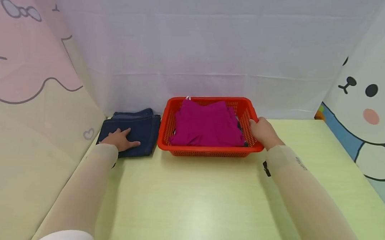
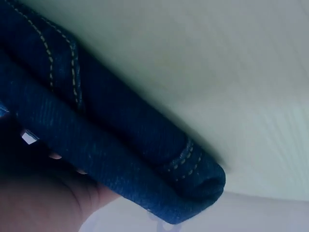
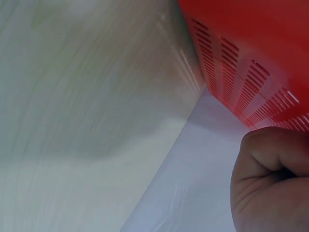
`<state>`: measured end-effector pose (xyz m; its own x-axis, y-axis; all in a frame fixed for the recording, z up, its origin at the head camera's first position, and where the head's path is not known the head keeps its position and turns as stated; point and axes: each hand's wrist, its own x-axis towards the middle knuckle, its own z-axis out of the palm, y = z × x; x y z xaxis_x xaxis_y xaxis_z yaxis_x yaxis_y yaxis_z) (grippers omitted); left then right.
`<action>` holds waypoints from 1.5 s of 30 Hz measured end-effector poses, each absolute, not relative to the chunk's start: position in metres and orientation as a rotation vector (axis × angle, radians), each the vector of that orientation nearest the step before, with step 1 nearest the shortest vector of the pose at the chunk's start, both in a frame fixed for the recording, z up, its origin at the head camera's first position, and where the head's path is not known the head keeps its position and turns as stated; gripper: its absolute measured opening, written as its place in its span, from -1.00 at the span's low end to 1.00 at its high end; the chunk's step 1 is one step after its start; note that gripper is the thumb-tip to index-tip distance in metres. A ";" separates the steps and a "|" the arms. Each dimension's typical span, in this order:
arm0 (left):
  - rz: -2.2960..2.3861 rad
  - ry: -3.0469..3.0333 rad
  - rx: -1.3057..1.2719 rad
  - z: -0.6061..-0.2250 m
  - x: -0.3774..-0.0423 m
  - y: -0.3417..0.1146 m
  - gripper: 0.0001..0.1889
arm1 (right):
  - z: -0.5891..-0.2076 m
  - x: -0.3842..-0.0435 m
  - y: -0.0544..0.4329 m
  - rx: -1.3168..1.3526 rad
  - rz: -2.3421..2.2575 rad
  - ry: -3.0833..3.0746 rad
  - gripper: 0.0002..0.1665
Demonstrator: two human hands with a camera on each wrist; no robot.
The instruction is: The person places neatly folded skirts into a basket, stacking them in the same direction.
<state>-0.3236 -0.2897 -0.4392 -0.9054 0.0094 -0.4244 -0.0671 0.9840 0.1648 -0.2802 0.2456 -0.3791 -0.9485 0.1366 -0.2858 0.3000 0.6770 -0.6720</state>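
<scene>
Folded dark blue jeans [image 1: 143, 134] lie at the left, close beside a red plastic basket [image 1: 207, 149]. My left hand [image 1: 120, 141] rests on top of the jeans with fingers spread. In the left wrist view, the thick folded edge of the denim [image 2: 116, 135] shows yellow stitching. My right hand [image 1: 265, 133] grips the basket's right rim, thumb and fingers curled round it; the right wrist view shows the curled fingers [image 3: 270, 150] at the slotted wall. Inside the basket lies a folded magenta garment [image 1: 208, 124], with darker cloth partly hidden beneath it.
Basket and jeans are at the back of a pale yellow-green table [image 1: 189, 195]. A white cloth [image 1: 208, 45] hangs behind them. Cartoon-printed panels stand along the left [image 1: 27, 138] and right [image 1: 379, 117] sides. A small orange and green item [image 1: 320, 113] sits at the back right corner.
</scene>
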 end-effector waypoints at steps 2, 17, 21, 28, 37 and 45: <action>0.240 2.695 -0.032 -0.439 -0.324 -0.291 0.24 | -0.378 -0.280 0.245 0.359 -1.137 2.678 -0.35; 0.147 2.706 0.064 -0.428 -0.298 -0.300 0.21 | -0.379 -0.281 0.239 0.348 -1.149 2.683 -0.37; 0.142 2.716 0.080 -0.426 -0.280 -0.300 0.20 | -0.380 -0.282 0.238 0.350 -1.156 2.676 -0.38; 0.139 2.740 0.104 -0.427 -0.230 -0.305 0.17 | -0.380 -0.284 0.238 0.326 -1.153 2.675 -0.35; 0.191 2.758 0.030 -0.429 -0.167 -0.305 0.23 | -0.379 -0.284 0.245 0.321 -1.150 2.674 -0.33; 0.169 2.774 0.058 -0.430 -0.142 -0.300 0.24 | -0.382 -0.284 0.247 0.331 -1.157 2.652 -0.30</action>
